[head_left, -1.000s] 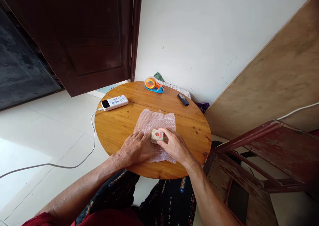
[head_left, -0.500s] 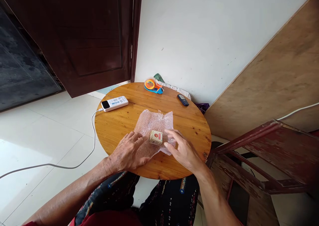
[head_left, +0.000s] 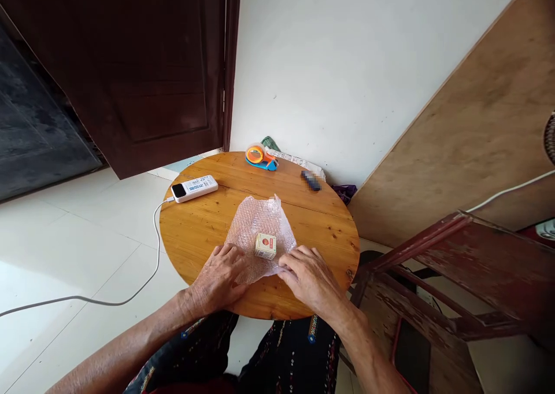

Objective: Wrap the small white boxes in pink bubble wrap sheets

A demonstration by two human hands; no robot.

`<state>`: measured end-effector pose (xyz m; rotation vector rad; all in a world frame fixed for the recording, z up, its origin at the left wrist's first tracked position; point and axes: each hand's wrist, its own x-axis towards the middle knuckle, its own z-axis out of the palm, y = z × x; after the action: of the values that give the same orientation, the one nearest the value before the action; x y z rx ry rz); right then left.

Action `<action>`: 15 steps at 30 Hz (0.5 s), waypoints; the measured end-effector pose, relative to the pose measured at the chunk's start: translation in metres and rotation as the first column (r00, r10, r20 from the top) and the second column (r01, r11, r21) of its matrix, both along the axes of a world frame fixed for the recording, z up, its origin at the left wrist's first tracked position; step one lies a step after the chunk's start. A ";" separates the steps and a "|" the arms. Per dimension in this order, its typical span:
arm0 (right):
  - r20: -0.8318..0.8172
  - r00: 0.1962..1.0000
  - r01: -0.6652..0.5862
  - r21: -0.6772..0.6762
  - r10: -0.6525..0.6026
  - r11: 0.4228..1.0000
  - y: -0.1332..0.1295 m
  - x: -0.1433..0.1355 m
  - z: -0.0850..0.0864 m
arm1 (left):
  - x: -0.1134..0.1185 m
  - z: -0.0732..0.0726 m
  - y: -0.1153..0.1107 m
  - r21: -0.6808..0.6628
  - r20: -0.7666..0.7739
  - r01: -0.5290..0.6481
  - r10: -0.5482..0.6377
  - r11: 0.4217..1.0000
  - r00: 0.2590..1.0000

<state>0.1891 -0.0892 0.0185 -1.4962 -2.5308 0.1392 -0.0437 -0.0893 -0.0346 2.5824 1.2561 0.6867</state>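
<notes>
A small cream-coloured box [head_left: 265, 246] with a red round mark sits on a sheet of pinkish bubble wrap [head_left: 254, 217]. My right hand [head_left: 306, 272] pinches the wrap's near right edge, which is drawn up and inward beside the box. My left hand [head_left: 221, 275] rests at the wrap's left edge, its fingers slightly bent and the thumb apart from them. Between the two hands, the box stays untouched on the sheet.
The round wooden table [head_left: 191, 238] also bears a white power bank [head_left: 195, 188] with a cable, an orange-and-blue tape dispenser [head_left: 261, 157] and a blurred dark object [head_left: 311, 180]. A wooden chair [head_left: 468, 272] stands at the right.
My right hand has closed on the bubble wrap's right edge and pulled it in toward the box. My left hand stays by the left edge. The camera view has shifted slightly.
</notes>
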 end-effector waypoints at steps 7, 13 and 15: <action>-0.256 0.967 -0.027 -0.095 0.001 0.995 0.007 0.021 -0.012 | 0.009 0.008 0.019 0.081 0.060 0.002 -0.007 0.997 0.998; -0.353 0.922 0.098 -0.180 -0.158 0.979 0.026 0.027 -0.018 | 0.023 0.020 0.050 -0.081 0.185 -0.016 0.031 0.997 0.982; -0.401 0.898 0.118 -0.181 -0.183 0.976 0.031 0.028 -0.021 | 0.028 0.019 0.058 -0.133 0.236 -0.044 0.074 0.990 0.969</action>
<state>0.2169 -0.0578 -0.0030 -1.5166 -2.0961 0.5760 -0.0161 -0.0313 -0.0154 2.2878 1.2584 0.8719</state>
